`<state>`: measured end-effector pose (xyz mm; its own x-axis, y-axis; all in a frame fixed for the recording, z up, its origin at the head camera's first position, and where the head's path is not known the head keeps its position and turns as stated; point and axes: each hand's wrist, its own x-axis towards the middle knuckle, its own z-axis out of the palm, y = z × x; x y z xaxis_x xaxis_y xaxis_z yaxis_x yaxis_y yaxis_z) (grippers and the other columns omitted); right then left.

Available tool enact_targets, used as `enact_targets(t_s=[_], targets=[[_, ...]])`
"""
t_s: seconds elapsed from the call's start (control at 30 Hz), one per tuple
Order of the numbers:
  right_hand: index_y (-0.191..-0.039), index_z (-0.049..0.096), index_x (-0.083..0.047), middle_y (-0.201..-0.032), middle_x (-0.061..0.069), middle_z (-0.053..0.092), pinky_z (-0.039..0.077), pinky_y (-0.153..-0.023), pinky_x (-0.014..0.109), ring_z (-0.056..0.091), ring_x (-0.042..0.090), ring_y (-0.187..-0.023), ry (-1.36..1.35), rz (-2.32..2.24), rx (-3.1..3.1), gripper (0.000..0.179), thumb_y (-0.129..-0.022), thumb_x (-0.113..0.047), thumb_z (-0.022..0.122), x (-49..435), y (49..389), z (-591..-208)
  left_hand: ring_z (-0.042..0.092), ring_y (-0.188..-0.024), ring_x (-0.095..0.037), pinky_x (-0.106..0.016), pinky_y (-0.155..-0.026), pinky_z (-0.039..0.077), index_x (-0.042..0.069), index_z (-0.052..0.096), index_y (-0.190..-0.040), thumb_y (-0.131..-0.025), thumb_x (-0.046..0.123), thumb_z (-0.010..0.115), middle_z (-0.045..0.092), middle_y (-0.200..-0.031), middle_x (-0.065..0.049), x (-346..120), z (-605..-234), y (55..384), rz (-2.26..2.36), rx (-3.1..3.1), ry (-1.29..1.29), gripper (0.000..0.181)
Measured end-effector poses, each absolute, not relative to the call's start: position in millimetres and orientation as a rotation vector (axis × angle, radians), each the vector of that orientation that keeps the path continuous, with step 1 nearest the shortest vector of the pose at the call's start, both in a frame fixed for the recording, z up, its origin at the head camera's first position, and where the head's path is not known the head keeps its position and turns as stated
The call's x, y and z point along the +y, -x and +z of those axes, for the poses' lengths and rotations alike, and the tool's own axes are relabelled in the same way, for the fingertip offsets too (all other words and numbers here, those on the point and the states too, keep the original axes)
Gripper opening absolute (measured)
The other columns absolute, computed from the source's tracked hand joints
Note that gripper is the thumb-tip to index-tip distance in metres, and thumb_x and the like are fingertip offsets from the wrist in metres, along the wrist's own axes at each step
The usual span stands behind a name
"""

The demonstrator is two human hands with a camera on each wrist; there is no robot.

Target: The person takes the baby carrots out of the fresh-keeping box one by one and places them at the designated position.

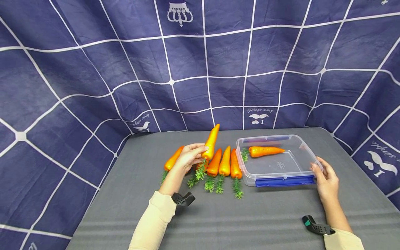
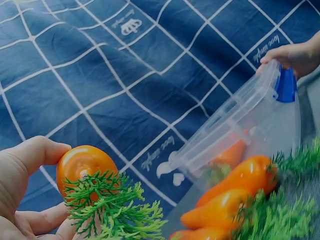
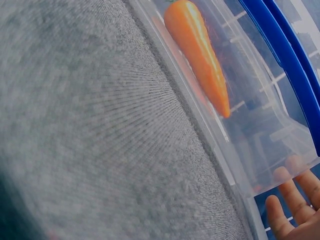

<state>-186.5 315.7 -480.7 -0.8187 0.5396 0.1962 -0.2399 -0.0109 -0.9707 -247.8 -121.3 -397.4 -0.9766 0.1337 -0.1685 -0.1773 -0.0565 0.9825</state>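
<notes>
My left hand [image 1: 188, 157] pinches an orange toy carrot [image 1: 211, 141] by its thick end, between thumb and fingers. Its tip points up, and its green leaves [image 2: 107, 205] hang down. It is raised over a row of other carrots [image 1: 225, 163]. At the right, my right hand [image 1: 326, 178] holds the near right corner of a clear plastic box [image 1: 272, 175] with blue clips, thumb at the rim and fingers [image 3: 295, 200] along the outer wall. Inside the box one carrot [image 1: 265, 151] lies on its side, leaves toward the left wall.
The carrots in the row lie on a grey tabletop [image 1: 237, 222] with leaves toward me, the rightmost right beside the box's left wall. A dark blue checked cloth [image 1: 187, 62] hangs behind and along both sides of the table. Each wrist wears a black strap [image 1: 183, 199].
</notes>
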Motion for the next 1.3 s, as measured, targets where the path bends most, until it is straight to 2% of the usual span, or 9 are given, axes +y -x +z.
enact_targets(t_s=[0.63,0.87,1.3], targets=[[-0.119,0.067,-0.017,-0.084,-0.02,0.07,0.044,-0.06,0.006,0.065,-0.005,-0.074,0.303,1.862,-1.745,0.032,-0.094,0.001,0.059,315.2,184.4,-480.5,0.067,-0.076,-0.013,-0.025,-0.069,0.055,-0.012,0.055,-0.127,-0.088,0.01,0.068,0.068,-0.093,-0.006,-178.5,-406.3,237.1,2.175,2.038,0.194,0.047],[-0.119,0.067,-0.02,-0.084,-0.021,0.07,0.043,-0.058,0.007,0.064,-0.006,-0.073,0.323,1.858,-1.755,0.033,-0.095,0.0,0.059,316.6,185.0,-481.4,0.066,-0.076,-0.012,-0.024,-0.069,0.054,-0.012,0.053,-0.131,-0.089,0.012,0.067,0.068,-0.093,-0.006,-202.8,-407.2,234.2,2.154,2.094,0.245,0.05],[-0.118,0.067,-0.018,-0.084,-0.019,0.071,0.044,-0.061,0.006,0.065,-0.005,-0.073,0.287,1.876,-1.724,0.032,-0.095,0.001,0.058,313.8,185.7,-479.1,0.064,-0.074,-0.009,-0.021,-0.067,0.053,-0.012,0.051,-0.132,-0.089,0.014,0.068,0.068,-0.087,-0.002,-235.2,-413.3,225.3,2.123,2.117,0.352,0.053]])
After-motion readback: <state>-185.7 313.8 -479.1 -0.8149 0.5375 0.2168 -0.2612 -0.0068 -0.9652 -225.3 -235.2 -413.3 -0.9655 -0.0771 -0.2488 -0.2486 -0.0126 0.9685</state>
